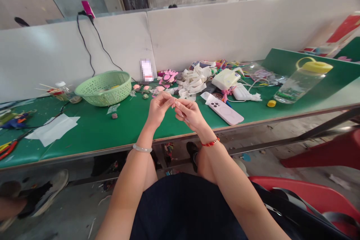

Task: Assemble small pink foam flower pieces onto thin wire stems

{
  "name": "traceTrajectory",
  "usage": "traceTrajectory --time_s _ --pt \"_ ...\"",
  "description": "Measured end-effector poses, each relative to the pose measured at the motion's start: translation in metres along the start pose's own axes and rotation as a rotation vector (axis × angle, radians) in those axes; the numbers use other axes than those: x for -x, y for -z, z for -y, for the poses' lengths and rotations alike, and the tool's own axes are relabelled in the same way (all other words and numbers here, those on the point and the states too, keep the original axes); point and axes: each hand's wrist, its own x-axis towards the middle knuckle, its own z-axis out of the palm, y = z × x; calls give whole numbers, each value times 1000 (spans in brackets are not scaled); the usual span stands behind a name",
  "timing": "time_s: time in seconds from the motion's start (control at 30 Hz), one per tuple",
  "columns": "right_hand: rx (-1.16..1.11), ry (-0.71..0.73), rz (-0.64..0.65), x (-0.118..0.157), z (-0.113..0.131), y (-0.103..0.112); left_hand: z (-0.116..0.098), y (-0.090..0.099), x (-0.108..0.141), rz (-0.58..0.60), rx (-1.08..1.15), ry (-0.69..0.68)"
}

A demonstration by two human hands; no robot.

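Note:
My left hand (160,108) and my right hand (189,112) meet fingertip to fingertip above the front of the green table (132,127). Both are closed in a pinch; whatever lies between the fingertips is too small or hidden to name. Just behind them on the table are small pink and dark pieces (146,89) and a bright pink figure (168,77). A heap of white fabric strips (194,78) lies behind my right hand. To the right of that hand rests a pale pink phone (226,111). A small brownish lump (114,116) sits left of my left hand.
A green basket (105,88) stands at the left, near white paper (54,129) and orange-handled pliers or scissors (9,150). A yellow-lidded water bottle (299,82) stands at the right. A white partition (225,32) closes the back. Another person's shoe (53,193) shows at lower left.

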Motion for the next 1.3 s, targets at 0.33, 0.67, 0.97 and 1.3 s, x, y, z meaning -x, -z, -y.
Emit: traceTrajectory --time_s 0.33,0.67,0.97,1.3 --pt "358 48 -114 -8 -11 17 9 5 -2 -139 -78 218" --pt "395 -159 43 -7 -17 41 10 26 -1 -250 -89 410" --pt "495 -155 -34 -13 -32 39 8 20 -3 -263 -244 341" --pt "654 -130 -47 -13 -38 36 9 17 -3 -253 -399 270"
